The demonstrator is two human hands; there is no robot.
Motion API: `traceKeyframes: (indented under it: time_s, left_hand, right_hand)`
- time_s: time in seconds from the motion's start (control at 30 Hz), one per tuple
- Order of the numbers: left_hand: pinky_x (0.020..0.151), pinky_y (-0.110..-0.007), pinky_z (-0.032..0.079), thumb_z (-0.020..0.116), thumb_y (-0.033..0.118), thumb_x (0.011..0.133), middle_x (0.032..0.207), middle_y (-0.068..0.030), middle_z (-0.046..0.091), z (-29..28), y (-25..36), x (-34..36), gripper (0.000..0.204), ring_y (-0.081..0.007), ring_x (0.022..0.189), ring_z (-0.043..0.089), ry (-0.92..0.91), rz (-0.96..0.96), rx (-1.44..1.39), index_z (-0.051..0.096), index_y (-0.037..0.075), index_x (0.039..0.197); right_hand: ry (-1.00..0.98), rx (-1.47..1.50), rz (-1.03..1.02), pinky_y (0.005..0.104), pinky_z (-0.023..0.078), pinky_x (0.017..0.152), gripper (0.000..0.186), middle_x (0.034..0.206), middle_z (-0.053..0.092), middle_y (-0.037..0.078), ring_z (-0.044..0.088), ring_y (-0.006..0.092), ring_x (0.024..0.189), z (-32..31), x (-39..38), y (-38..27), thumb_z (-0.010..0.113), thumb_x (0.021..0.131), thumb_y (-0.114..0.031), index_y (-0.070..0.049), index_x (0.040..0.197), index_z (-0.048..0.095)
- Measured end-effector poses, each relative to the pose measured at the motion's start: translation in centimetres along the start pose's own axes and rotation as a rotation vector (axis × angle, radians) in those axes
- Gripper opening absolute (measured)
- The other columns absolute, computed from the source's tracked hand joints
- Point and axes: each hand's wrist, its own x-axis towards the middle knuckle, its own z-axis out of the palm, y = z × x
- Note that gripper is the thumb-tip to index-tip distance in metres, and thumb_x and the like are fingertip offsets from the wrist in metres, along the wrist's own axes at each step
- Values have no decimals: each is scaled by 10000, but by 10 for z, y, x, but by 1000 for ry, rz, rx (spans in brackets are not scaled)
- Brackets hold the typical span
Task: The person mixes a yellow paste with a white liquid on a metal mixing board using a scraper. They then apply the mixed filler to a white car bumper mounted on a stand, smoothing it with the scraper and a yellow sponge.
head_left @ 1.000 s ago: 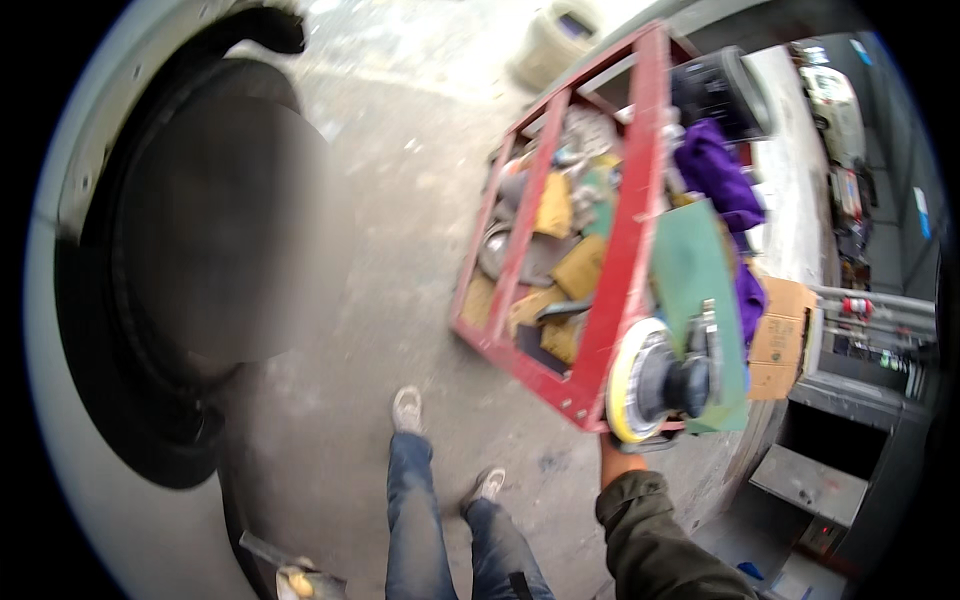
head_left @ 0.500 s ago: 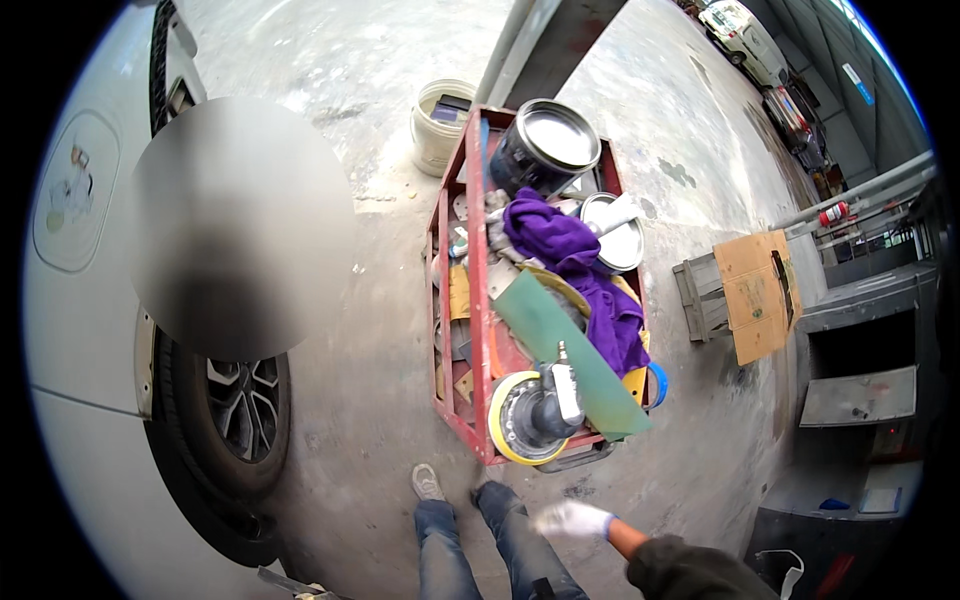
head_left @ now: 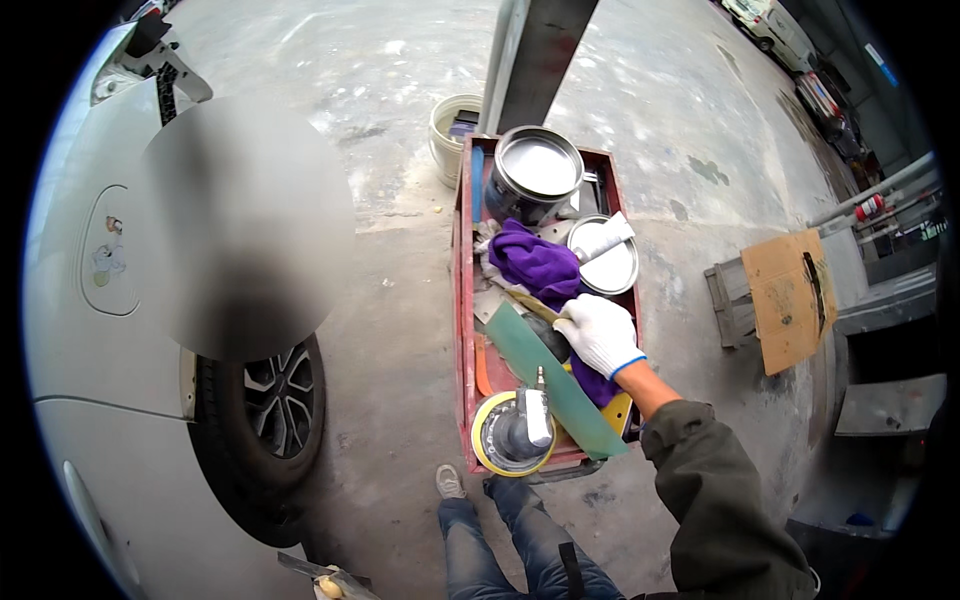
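Observation:
My right hand [head_left: 602,336], in a white knitted glove with a blue cuff, is over the red cart [head_left: 465,300]. Its fingers curl down and close on the middle of a bunched purple cloth [head_left: 535,262], whose lower end shows below the hand. Fingertips are partly hidden. Under the hand lies a long green strip [head_left: 550,385], with a round yellow-rimmed sander [head_left: 515,432] beside it at the near end. My left hand is out of sight. A flat grey plate [head_left: 300,568] bearing a yellowish lump [head_left: 328,587] juts in at the lower edge.
A large paint can [head_left: 538,170] and a lidded tin with a white tube [head_left: 605,240] stand on the cart. Behind are a pail [head_left: 447,150] and a post [head_left: 540,70]. A white vehicle [head_left: 110,370] stands left, partly covered by a grey disc; cardboard [head_left: 785,300] lies right.
My right hand has moved from beside my legs up and forward onto the purple cloth. The view has shifted, and more of the grey plate shows at the lower edge.

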Motion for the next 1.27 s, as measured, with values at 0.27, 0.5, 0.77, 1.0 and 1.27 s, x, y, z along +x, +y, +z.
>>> traceKeyframes:
  time_s: [0.27,0.5,0.77,1.0,1.27]
  left_hand:
    - [974,-311,522,590,252,996,1145,-54,675,26,-8,-22,368,-139,1064,639,-173,51,57,575,-3,1260]
    - [1020,-361,496,557,260,1015,1222,-98,657,48,-16,-39,362,-206,1137,618,-274,45,-28,577,-8,1258]
    - [588,-261,503,485,261,1032,1229,-112,632,120,-39,-26,283,-130,688,600,-541,-52,73,609,70,1200]
    - [388,-214,316,504,295,1015,1019,-76,681,205,-166,-72,255,-101,472,439,-574,-811,190,675,111,1058]
    - [880,-376,556,642,354,950,1291,-153,625,51,-319,-190,374,-262,1067,653,-1143,-1629,735,645,88,1211]
  right_hand:
    - [-122,723,322,352,511,715,238,829,658,86,650,206,768,-40,17,38,614,932,-260,-31,976,660]
    - [-168,1854,243,365,525,903,248,1121,654,107,640,200,1007,-66,1,48,599,975,-202,-6,1127,605]
    - [-205,2150,295,362,548,861,338,1071,668,68,663,196,950,-118,-118,-17,712,858,-144,-13,1142,584]
    - [97,1864,477,313,485,919,334,1084,608,44,583,130,1024,-127,-364,-77,678,857,-43,-22,1161,542]
    - [825,1847,660,260,308,1109,952,1611,248,50,393,160,1382,-64,-617,-154,474,694,116,-92,1578,193]
